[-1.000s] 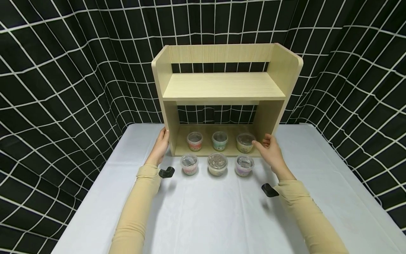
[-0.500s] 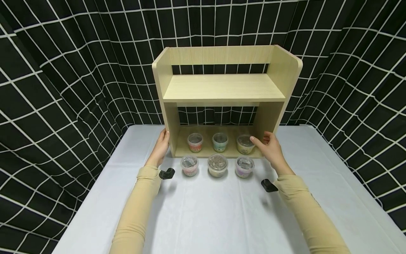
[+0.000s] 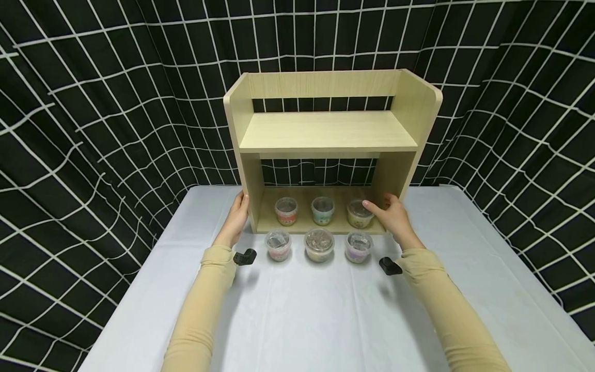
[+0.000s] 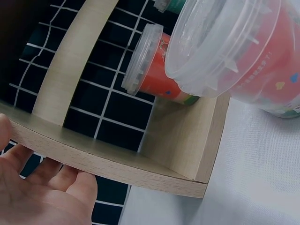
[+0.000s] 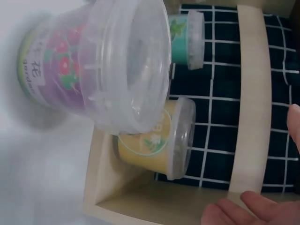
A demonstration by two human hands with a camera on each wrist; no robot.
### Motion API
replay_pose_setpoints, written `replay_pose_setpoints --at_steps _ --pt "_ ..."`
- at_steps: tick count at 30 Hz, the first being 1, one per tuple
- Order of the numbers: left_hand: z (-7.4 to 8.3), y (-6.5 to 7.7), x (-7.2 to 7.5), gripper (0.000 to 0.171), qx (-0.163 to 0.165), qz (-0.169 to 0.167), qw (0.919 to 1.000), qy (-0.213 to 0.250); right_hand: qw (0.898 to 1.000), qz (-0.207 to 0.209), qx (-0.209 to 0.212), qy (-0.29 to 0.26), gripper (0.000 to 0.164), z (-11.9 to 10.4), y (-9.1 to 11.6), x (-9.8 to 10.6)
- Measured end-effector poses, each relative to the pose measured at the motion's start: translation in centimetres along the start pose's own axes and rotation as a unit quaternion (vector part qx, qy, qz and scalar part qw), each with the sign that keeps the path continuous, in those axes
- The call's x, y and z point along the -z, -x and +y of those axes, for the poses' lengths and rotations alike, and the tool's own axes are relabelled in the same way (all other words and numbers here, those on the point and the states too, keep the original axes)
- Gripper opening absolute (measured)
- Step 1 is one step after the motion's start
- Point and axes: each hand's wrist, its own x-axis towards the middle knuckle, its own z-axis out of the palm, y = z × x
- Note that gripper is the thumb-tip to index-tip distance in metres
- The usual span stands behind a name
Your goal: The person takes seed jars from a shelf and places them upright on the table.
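A two-tier pale wooden shelf [image 3: 328,130] stands upright on the table. My left hand [image 3: 236,214] holds its left side panel: in the left wrist view, the fingers [image 4: 75,187] lie along the outer face and the thumb is at the edge. My right hand [image 3: 392,219] is by the right panel's front edge, its thumb stretched towards a yellow lidded tub [image 3: 359,216]. The right wrist view shows the fingers [image 5: 234,213] apart from that tub, holding nothing. Red [image 3: 286,213] and teal [image 3: 323,212] tubs share the lower tier.
In front of the shelf stand a pink tub [image 3: 278,246], a cream tub [image 3: 318,246] and a purple tub [image 3: 358,247], all lidded. White cloth [image 3: 307,315] covers the table. A black curtain with white grid lines [image 3: 111,103] surrounds it.
My right hand has shifted slightly left and inward, its thumb now over the yellow tub's lid in the head view. My left hand stays at the left panel. The tubs keep their places.
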Motion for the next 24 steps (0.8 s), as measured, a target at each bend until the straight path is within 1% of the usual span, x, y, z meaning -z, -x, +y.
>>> replay_pose_setpoints --at_steps 4,8,12,16,22,24 --pt "-0.1 0.1 0.0 0.056 0.005 0.0 1.0 0.001 0.999 -0.022 -0.005 0.023 0.092 -0.1 -0.3 0.1" --pt "-0.2 0.1 0.0 0.056 0.003 -0.001 1.0 0.0 0.998 -0.04 -0.012 0.043 0.091 -0.5 -0.7 0.3" --pt "-0.1 0.0 0.1 0.057 0.0 -0.003 1.0 -0.001 0.997 -0.047 -0.024 0.062 0.09 -0.9 -1.0 0.4" --pt "-0.1 0.0 0.1 0.057 0.005 -0.002 1.0 0.003 0.995 -0.052 -0.027 0.083 0.089 -0.9 -1.6 0.2" --pt "0.0 0.1 0.0 0.055 0.008 -0.001 0.9999 0.006 0.991 -0.057 -0.03 0.116 0.093 -0.2 -2.7 -0.6" --pt "0.0 0.1 -0.1 0.055 0.009 0.001 0.9999 0.006 0.99 -0.065 -0.037 0.123 0.096 -0.2 -2.9 -0.8"
